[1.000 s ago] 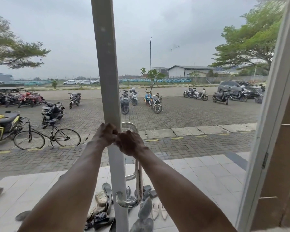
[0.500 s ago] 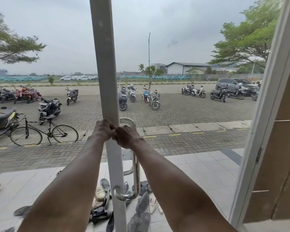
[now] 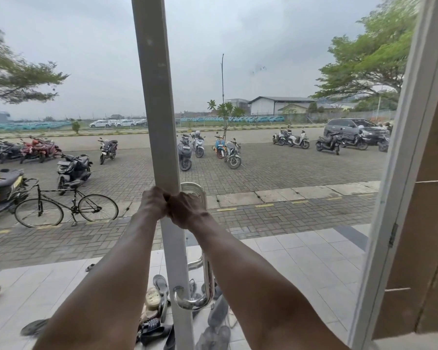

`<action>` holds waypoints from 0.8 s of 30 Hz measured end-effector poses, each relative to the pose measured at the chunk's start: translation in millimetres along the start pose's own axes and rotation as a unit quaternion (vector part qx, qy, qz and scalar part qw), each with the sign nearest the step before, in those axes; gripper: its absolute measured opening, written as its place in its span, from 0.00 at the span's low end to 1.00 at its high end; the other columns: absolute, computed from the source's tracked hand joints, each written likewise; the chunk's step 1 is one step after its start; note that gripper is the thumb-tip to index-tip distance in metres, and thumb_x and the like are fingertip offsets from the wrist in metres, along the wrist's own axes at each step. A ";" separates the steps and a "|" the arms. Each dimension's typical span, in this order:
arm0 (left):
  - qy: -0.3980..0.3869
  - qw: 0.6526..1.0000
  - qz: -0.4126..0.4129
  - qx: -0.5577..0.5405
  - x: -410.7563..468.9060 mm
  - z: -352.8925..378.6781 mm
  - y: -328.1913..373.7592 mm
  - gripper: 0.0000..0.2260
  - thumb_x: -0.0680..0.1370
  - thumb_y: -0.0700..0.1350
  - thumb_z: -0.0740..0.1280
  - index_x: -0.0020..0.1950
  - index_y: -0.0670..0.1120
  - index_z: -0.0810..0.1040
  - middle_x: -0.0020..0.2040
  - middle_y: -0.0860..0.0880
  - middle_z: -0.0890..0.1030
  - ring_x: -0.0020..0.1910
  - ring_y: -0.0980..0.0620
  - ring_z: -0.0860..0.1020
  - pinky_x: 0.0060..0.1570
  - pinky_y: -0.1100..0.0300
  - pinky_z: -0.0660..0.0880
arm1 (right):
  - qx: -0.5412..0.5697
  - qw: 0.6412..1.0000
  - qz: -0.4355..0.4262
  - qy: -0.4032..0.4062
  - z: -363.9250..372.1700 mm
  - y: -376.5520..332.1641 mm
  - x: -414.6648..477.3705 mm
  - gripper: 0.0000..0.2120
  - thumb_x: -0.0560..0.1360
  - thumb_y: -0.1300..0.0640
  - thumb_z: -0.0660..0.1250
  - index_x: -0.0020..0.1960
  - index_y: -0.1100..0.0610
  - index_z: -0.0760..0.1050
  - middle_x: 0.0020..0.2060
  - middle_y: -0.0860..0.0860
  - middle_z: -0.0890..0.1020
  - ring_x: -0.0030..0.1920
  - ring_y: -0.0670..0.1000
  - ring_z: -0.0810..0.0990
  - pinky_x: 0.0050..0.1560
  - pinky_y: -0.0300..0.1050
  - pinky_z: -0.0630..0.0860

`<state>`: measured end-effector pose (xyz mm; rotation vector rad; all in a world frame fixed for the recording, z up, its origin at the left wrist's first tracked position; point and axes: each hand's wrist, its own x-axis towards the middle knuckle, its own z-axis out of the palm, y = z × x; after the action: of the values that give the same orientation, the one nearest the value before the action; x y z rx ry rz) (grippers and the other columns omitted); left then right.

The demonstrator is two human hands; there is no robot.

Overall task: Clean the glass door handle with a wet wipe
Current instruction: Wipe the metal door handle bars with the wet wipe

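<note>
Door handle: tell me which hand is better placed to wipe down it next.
Right. The right hand already sits at the top bend of the door handle; the left hand is on the frame's other side.

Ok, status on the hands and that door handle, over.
Left hand and right hand both closed, knuckles together at the handle top. Wipe not visible. Lower handle bare. Nothing in the way.

Both hands (image 3: 171,204) apparently clasp handle (image 3: 205,274).
</note>
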<state>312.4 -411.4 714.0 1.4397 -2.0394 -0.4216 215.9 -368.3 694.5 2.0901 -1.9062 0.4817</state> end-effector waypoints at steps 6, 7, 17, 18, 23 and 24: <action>0.025 0.999 0.028 -0.006 -2.5 5.5 1.8 0.06 0.75 0.42 0.72 0.48 0.44 0.87 0.46 0.43 0.86 0.44 0.49 0.81 0.46 0.66 0.73 | 0.038 0.998 -0.008 0.057 13.0 22.9 -20.8 0.14 0.79 0.53 0.67 0.61 0.61 0.77 0.54 0.61 0.83 0.55 0.62 0.82 0.60 0.55 0.73; 0.022 0.999 0.035 0.008 -4.3 6.3 4.1 0.06 0.75 0.42 0.71 0.48 0.42 0.87 0.45 0.43 0.85 0.43 0.49 0.80 0.46 0.65 0.73 | 0.051 0.996 -0.003 0.067 15.8 26.6 -25.1 0.15 0.80 0.53 0.67 0.62 0.61 0.77 0.55 0.60 0.82 0.56 0.62 0.82 0.60 0.55 0.73; -0.029 0.987 0.087 0.135 -24.9 4.3 21.0 0.04 0.74 0.38 0.69 0.46 0.42 0.83 0.41 0.43 0.81 0.43 0.45 0.81 0.40 0.60 0.73 | 0.016 0.998 0.054 -0.032 -18.6 23.6 -16.8 0.11 0.74 0.53 0.73 0.54 0.56 0.83 0.52 0.56 0.85 0.54 0.58 0.83 0.51 0.47 0.77; -0.033 0.986 0.088 0.137 -24.2 4.0 23.4 0.05 0.74 0.38 0.69 0.48 0.41 0.83 0.43 0.42 0.83 0.45 0.45 0.82 0.42 0.60 0.75 | 0.006 0.997 0.054 -0.048 -24.6 20.9 -11.7 0.12 0.73 0.54 0.75 0.55 0.56 0.83 0.53 0.55 0.84 0.54 0.56 0.83 0.51 0.46 0.77; -0.037 0.987 0.082 0.135 -24.0 4.6 31.3 0.07 0.73 0.39 0.71 0.49 0.40 0.83 0.47 0.41 0.85 0.47 0.46 0.84 0.45 0.60 0.76 | 0.012 0.996 0.066 -0.052 -25.1 18.3 -8.2 0.12 0.73 0.55 0.74 0.55 0.57 0.82 0.55 0.55 0.83 0.57 0.56 0.82 0.55 0.48 0.79; -0.032 0.988 0.073 0.130 -24.4 4.9 31.1 0.08 0.72 0.38 0.71 0.50 0.39 0.83 0.47 0.41 0.85 0.49 0.45 0.84 0.44 0.60 0.76 | 0.019 0.996 0.072 -0.041 -22.8 20.4 -11.4 0.11 0.74 0.54 0.74 0.55 0.57 0.83 0.54 0.56 0.84 0.56 0.56 0.83 0.55 0.48 0.78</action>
<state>292.0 -377.9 720.9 1.4270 -2.3020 -0.1463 193.3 -350.5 710.0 2.0333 -2.1201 0.4733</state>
